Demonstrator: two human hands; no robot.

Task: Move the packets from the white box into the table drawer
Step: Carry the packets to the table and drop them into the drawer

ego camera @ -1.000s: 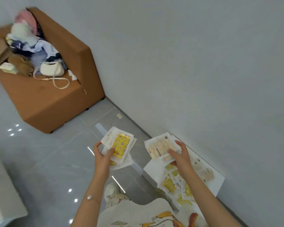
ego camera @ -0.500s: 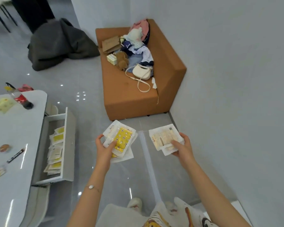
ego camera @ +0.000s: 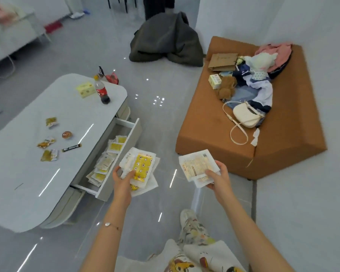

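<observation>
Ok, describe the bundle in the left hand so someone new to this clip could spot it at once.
Start at the white table on the left and its open drawer. Just right of the drawer front, the left hand grips a stack of packets. Unlike the pale stack in the right hand, its top packet is bright yellow.

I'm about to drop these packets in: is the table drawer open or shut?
Open. The drawer is pulled out from the table, and packets lie inside it.

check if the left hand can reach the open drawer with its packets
Probably yes: the drawer is pulled open just beside the left hand, which grips its packets, and nothing shows between them.
</observation>
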